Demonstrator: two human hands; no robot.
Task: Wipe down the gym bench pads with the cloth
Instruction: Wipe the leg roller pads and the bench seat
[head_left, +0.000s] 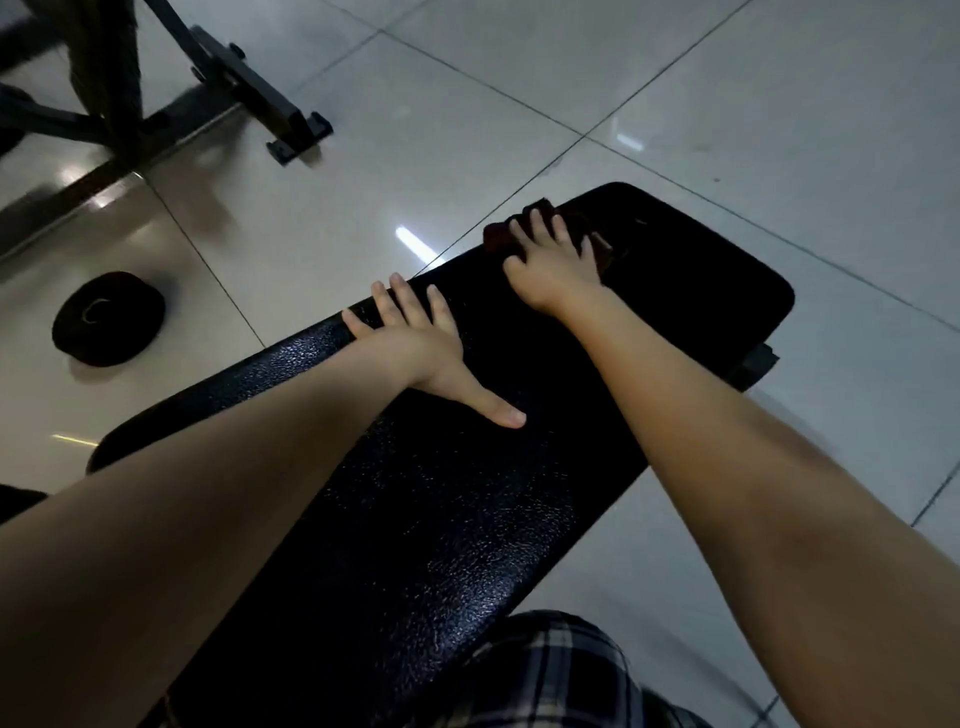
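Observation:
A black textured bench pad (415, 519) runs from the lower left up to the right across the head view. My right hand (550, 265) lies near the pad's far end, fingers spread and pressing a dark reddish-brown cloth (498, 236) flat onto the pad. Most of the cloth is hidden under the hand. My left hand (421, 348) rests flat on the pad's left edge, its fingers reaching over the side and its thumb stretched out on top.
Glossy grey floor tiles (675, 104) surround the bench. A black round weight plate (109, 318) lies on the floor at left. A black metal equipment frame (244, 78) stands at the upper left. Plaid fabric (550, 675) of my clothing shows at the bottom.

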